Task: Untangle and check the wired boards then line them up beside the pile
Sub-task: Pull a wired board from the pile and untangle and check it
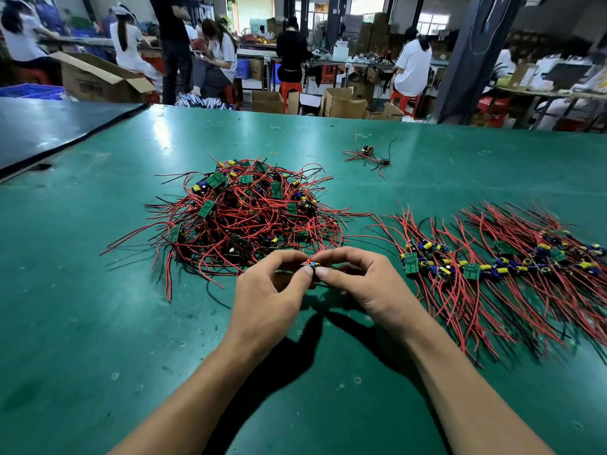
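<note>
The left hand (272,290) and right hand (371,287), each grip pinching one wired board (311,265) just before the pile (246,211), may snag its wires (317,256) if pulled.

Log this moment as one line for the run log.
step: one board in hand | left hand: pinches wired board | right hand: pinches same board | pile: tangled, behind hands | lined-up row: right of pile

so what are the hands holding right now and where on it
One small wired board, held just above the table. The left hand pinches its left end and the right hand pinches its right end, each between thumb and fingertips.
</note>
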### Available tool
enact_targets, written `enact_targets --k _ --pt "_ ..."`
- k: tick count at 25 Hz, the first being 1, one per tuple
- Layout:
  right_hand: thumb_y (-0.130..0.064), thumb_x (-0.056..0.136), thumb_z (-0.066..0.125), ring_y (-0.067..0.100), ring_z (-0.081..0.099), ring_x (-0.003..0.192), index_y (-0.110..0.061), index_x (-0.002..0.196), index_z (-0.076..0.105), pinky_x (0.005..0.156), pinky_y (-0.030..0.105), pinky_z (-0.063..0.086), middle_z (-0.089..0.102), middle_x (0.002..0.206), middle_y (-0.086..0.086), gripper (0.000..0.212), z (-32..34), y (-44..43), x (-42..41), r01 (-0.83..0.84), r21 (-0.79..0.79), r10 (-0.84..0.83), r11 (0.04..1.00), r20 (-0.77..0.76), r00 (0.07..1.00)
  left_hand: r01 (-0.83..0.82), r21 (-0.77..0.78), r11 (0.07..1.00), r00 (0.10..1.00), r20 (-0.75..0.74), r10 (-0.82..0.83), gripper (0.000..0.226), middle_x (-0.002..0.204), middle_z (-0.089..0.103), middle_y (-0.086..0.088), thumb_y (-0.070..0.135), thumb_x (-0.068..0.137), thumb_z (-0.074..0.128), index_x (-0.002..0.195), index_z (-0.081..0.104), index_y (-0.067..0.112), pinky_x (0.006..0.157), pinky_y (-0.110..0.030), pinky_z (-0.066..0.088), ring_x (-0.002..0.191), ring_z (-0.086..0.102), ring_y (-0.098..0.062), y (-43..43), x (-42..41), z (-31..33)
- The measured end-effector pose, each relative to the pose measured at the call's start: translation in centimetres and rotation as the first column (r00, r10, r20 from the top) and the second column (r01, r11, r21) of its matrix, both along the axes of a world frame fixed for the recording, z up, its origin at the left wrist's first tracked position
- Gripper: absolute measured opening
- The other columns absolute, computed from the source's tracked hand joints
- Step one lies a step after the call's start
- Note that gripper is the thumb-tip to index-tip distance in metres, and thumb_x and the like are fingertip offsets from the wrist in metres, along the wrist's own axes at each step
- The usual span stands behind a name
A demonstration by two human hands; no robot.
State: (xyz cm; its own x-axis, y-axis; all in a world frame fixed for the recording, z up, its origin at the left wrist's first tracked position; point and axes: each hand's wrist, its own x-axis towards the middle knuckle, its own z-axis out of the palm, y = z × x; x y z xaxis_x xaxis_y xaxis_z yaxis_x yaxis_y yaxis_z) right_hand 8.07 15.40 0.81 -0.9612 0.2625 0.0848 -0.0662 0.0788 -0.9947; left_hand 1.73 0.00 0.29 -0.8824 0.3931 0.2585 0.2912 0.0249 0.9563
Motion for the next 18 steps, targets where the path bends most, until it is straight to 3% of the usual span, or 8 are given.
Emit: enact_targets --k 2,6,8,11,13,15,18 --pt "-0.013 0.086 0.077 0.016 0.060 0.079 -0.018 0.099 0.078 0.077 0.030 0.049 0.072 0.090 0.018 0.014 0.2 -0.1 0.1 -0.001 0.006 0.001 1.000 -0.020 1.000 0.031 0.056 0.998 0.996 0.078 -0.035 0.012 0.091 0.075 -0.004 0.011 0.088 0.069 0.099 0.072 0.015 0.083 -0.045 0.058 0.085 0.072 -0.021 -0.1 -0.1 0.1" --pt "-0.008 0.087 0.075 0.014 0.063 0.088 -0.013 0.099 0.079 0.087 0.029 0.051 0.073 0.106 0.005 0.013 0.5 -0.3 0.1 0.009 0.117 0.000 0.993 -0.070 0.998 0.079 0.165 0.983 0.975 0.192 -0.111 0.011 0.091 0.076 -0.005 0.010 0.085 0.072 0.094 0.074 0.015 0.072 -0.026 0.056 0.082 0.070 -0.015 -0.3 -0.3 0.3" --pt "-0.006 0.090 0.071 0.016 0.067 0.095 -0.013 0.099 0.079 0.091 0.030 0.053 0.074 0.109 0.006 0.013 0.5 -0.2 0.1 0.003 0.087 0.003 0.996 -0.068 0.998 0.066 0.207 0.976 0.960 0.254 -0.119 0.013 0.091 0.076 -0.007 0.004 0.085 0.070 0.093 0.074 0.013 0.072 -0.026 0.057 0.083 0.069 -0.016 -0.1 -0.3 0.3" --pt "-0.004 0.094 0.065 0.012 0.069 0.087 -0.013 0.094 0.078 0.075 0.021 0.055 0.077 0.098 0.006 0.016 0.6 -0.4 0.0 0.042 0.018 -0.041 0.999 -0.073 0.996 0.062 0.262 0.963 0.915 0.370 -0.160 0.016 0.092 0.074 -0.014 -0.003 0.082 0.071 0.092 0.073 0.009 0.090 -0.041 0.055 0.088 0.069 -0.025 -0.1 -0.4 0.5" --pt "-0.006 0.092 0.068 0.010 0.066 0.078 -0.017 0.089 0.078 0.064 0.016 0.053 0.077 0.087 0.004 0.015 0.6 -0.3 -0.1 0.110 -0.026 -0.112 0.994 -0.068 0.991 0.073 0.265 0.962 0.898 0.402 -0.179 0.019 0.091 0.074 -0.015 -0.007 0.079 0.070 0.085 0.074 0.010 0.095 -0.043 0.052 0.090 0.067 -0.028 -0.1 -0.3 0.7" --pt "-0.007 0.088 0.073 0.008 0.066 0.074 -0.018 0.087 0.074 0.064 0.017 0.052 0.075 0.082 -0.001 0.011 0.5 -0.2 -0.1 0.182 -0.012 -0.182 0.983 -0.075 0.980 0.094 0.253 0.963 0.890 0.413 -0.195 0.023 0.087 0.073 -0.014 -0.009 0.078 0.070 0.079 0.076 0.013 0.090 -0.040 0.052 0.085 0.065 -0.027 -0.2 -0.2 0.9" --pt "-0.005 0.082 0.078 0.007 0.061 0.069 -0.014 0.096 0.065 0.062 0.022 0.049 0.070 0.089 0.003 0.021 0.3 0.0 -0.3 0.196 -0.037 -0.198 0.980 -0.054 0.979 0.149 0.274 0.950 0.852 0.452 -0.264 0.023 0.084 0.072 -0.017 -0.012 0.077 0.068 0.081 0.074 0.011 0.070 -0.031 0.056 0.074 0.063 -0.026 -0.3 0.0 1.1"
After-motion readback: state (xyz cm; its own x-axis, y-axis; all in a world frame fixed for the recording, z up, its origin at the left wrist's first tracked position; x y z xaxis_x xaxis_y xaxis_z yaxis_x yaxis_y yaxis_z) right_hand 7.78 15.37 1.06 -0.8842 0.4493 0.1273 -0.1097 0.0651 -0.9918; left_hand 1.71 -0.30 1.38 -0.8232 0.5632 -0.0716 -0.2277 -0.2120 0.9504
